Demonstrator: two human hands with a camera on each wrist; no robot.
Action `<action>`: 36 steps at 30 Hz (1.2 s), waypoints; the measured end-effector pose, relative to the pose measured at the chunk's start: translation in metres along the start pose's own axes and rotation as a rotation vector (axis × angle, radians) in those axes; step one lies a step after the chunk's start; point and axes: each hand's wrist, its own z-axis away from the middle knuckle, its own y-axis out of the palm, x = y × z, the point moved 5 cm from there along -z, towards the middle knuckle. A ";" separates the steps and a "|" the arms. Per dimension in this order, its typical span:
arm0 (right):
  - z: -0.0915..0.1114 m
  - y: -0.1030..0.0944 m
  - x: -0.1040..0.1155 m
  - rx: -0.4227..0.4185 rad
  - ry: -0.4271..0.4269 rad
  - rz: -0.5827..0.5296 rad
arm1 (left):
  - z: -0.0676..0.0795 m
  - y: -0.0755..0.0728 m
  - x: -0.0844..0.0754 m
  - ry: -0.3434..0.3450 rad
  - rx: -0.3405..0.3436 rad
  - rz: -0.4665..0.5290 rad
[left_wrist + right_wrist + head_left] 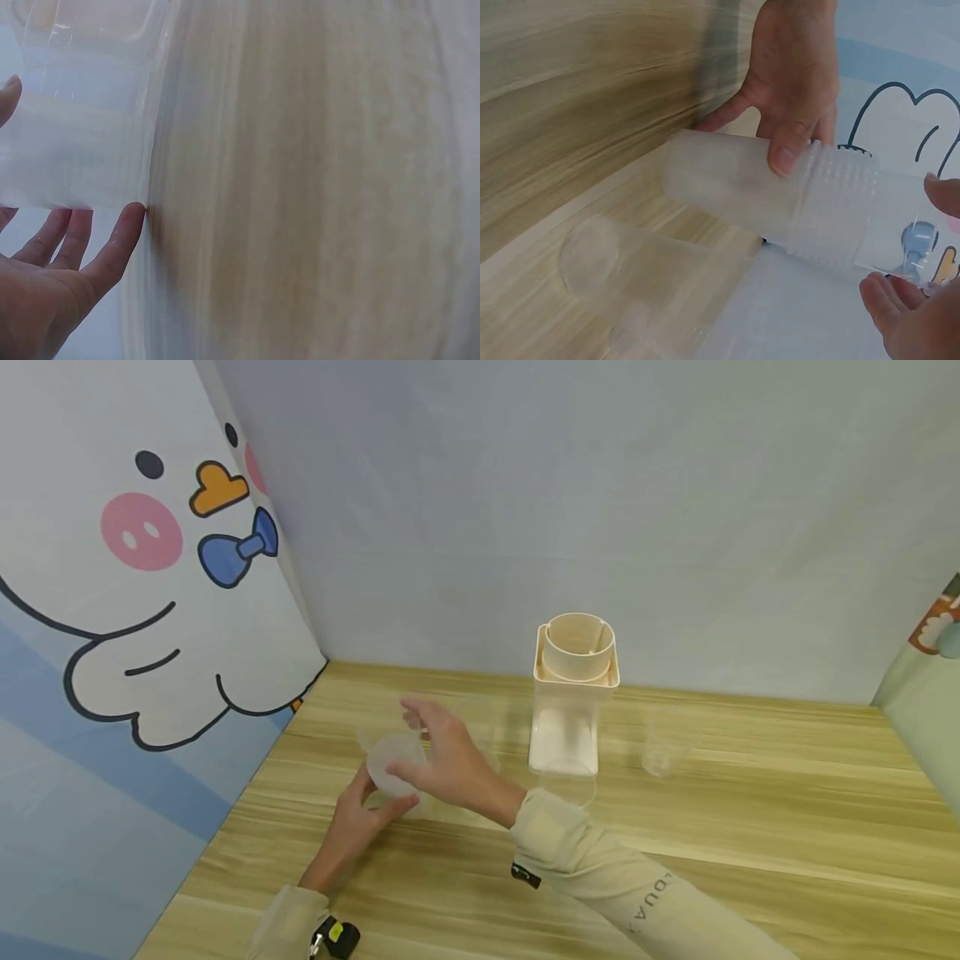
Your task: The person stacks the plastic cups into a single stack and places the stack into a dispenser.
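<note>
Pale grey cloth forms the backdrop (570, 485), with a printed cartoon panel (157, 643) to its left. Below lies a wood-grain table (750, 827), and near its far edge stands a cream dispenser (567, 727) with a round, open-topped collar. Two light sleeves (637, 885) reach in, each with a dark device (341, 938) by the wrist.

The right hand (450, 760) and the left hand (360, 822) meet left of the dispenser, at a stack of translucent cups (754, 196). The left hand grips the stack's side, thumb opposite fingers, rims upward; whether the base touches the wood I cannot tell. The right hand holds the topmost clear cup (891, 206) near its lip — this cup stands out above the nested rims. Single clear cups stand about: one near the right hand, another (567, 785) before the dispenser, a third (660, 762) to its right.
</note>
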 end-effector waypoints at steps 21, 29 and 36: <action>0.012 0.017 -0.019 0.071 0.127 0.120 | -0.001 0.000 0.002 -0.015 0.009 0.002; 0.014 0.020 -0.018 0.077 0.111 0.133 | -0.001 0.002 0.000 0.014 0.044 0.101; 0.016 0.019 -0.018 0.064 0.113 0.143 | -0.005 0.003 -0.007 0.091 0.031 0.164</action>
